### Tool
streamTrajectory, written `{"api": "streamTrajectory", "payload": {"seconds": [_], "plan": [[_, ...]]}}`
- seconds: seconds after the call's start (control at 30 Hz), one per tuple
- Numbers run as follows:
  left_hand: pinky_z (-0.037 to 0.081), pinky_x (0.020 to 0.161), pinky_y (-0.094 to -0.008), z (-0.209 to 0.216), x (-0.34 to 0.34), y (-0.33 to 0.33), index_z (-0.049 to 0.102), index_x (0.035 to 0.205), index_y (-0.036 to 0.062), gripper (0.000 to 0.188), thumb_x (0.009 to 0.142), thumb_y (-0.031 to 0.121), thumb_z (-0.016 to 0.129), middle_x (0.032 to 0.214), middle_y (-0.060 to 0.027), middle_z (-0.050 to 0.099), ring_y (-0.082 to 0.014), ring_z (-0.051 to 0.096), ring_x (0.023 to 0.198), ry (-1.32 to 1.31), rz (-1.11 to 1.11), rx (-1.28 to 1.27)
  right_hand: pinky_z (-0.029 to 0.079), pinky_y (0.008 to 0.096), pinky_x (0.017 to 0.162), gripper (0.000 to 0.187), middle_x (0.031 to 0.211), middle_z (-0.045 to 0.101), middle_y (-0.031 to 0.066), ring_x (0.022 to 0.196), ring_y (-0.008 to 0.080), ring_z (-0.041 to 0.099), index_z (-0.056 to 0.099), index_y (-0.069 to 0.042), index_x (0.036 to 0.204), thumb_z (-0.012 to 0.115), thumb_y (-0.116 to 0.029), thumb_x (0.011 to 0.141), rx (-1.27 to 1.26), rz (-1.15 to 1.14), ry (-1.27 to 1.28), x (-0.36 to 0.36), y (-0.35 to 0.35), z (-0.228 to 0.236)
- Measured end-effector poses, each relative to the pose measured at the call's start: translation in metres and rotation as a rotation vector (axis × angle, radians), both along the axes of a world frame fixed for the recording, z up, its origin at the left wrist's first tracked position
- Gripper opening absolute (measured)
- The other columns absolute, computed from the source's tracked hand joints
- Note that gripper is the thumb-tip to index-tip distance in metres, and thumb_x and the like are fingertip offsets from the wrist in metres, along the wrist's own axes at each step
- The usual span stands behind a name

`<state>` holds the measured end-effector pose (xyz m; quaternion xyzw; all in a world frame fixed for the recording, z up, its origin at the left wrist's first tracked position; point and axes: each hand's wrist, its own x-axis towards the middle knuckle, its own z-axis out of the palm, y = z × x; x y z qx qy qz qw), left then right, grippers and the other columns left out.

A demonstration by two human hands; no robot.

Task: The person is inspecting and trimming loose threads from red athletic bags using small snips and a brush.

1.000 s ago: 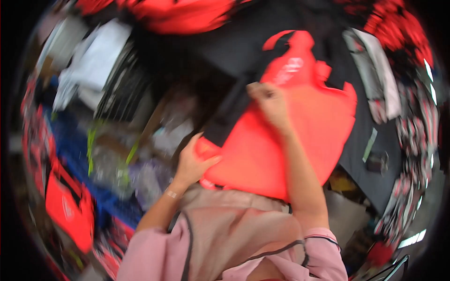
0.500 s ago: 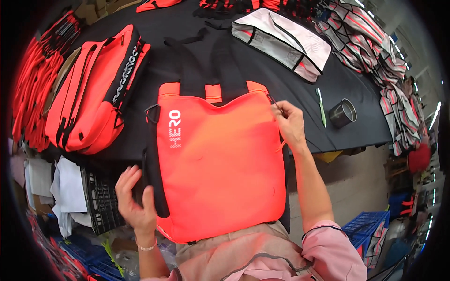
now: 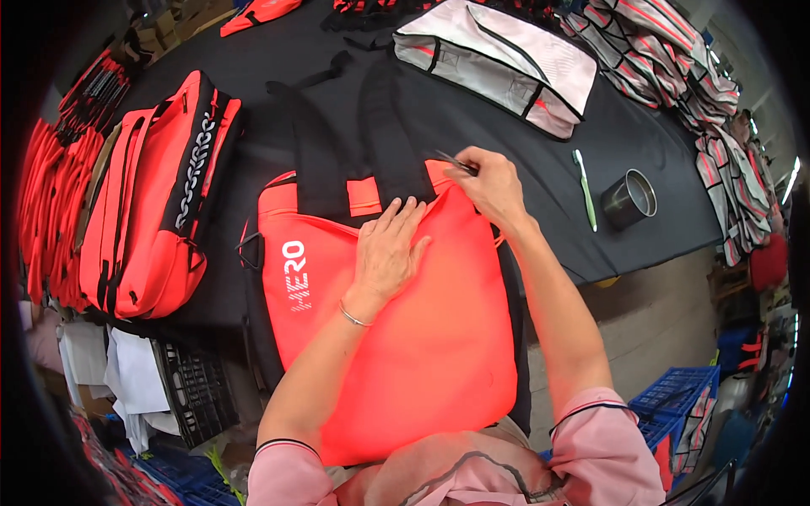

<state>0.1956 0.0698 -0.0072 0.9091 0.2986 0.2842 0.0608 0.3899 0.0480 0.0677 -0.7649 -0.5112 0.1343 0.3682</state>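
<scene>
A bright coral-orange backpack [image 3: 422, 363] lies in front of me, its upper end on the table and its lower end against my lap. Its two black shoulder straps [image 3: 321, 164] stretch away across the tabletop. My left hand [image 3: 388, 253] lies flat on the front panel just below the top edge, fingers extended and holding nothing. At the bag's upper right corner my right hand [image 3: 494, 185] is closed round small dark snips [image 3: 456, 162], whose thin tips point left over the orange fabric. The rest of the snips is hidden in the fingers.
Another orange backpack [image 3: 152, 211] stands at left beside stacked orange pieces [image 3: 55, 211]. A grey-white bag [image 3: 506, 67] lies at the back. A green-and-white toothbrush [image 3: 585, 192] and a dark metal cup [image 3: 629, 200] are right on the black-covered table [image 3: 548, 219]. Blue crates [image 3: 675, 392] stand below right.
My left hand has come from beside the bag's left edge onto its upper front. My right hand has moved up and left along the top corner with the snips. The view has shifted slightly.
</scene>
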Motion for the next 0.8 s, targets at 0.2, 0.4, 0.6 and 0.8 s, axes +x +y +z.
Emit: {"api": "streamTrajectory", "payload": {"seconds": [0.2, 0.4, 0.6, 0.8], "plan": [[0.043, 0.090, -0.0396, -0.001, -0.002, 0.002, 0.055, 0.135, 0.0073, 0.053, 0.087, 0.028, 0.068, 0.136, -0.0114, 0.058, -0.0289, 0.056, 0.123, -0.036, 0.008, 0.010, 0.053, 0.0417, 0.074, 0.013, 0.091, 0.068, 0.0062, 0.088, 0.0284, 0.068, 0.071, -0.011, 0.092, 0.072, -0.017, 0.081, -0.032, 0.302, -0.337, -0.003, 0.038, -0.022], [0.044, 0.090, -0.0392, -0.003, 0.003, -0.002, 0.056, 0.133, 0.0040, 0.052, 0.089, 0.028, 0.067, 0.133, -0.0127, 0.060, -0.0284, 0.055, 0.124, -0.095, -0.018, -0.050, 0.053, 0.0436, 0.065, 0.014, 0.091, 0.060, 0.0059, 0.081, 0.0307, 0.066, 0.062, -0.009, 0.088, 0.064, -0.003, 0.076, 0.090, 0.430, -0.550, 0.004, 0.034, -0.041], [0.044, 0.090, -0.0386, -0.005, -0.002, -0.004, 0.056, 0.133, 0.0057, 0.051, 0.089, 0.029, 0.067, 0.136, -0.0111, 0.058, -0.0270, 0.054, 0.125, -0.084, 0.000, -0.067, 0.051, 0.0340, 0.067, 0.008, 0.080, 0.065, 0.0103, 0.072, 0.0234, 0.064, 0.064, -0.001, 0.087, 0.067, -0.005, 0.080, -0.115, 0.765, -0.187, 0.021, 0.044, -0.018], [0.042, 0.096, -0.0404, 0.000, -0.004, -0.001, 0.054, 0.136, 0.0086, 0.052, 0.089, 0.028, 0.067, 0.138, -0.0111, 0.057, -0.0279, 0.053, 0.128, -0.069, 0.001, -0.092, 0.051, 0.0328, 0.074, 0.035, 0.084, 0.069, 0.0116, 0.077, 0.0212, 0.066, 0.066, -0.002, 0.102, 0.074, -0.032, 0.084, 0.015, 0.216, -0.060, 0.040, 0.018, -0.005]]}}
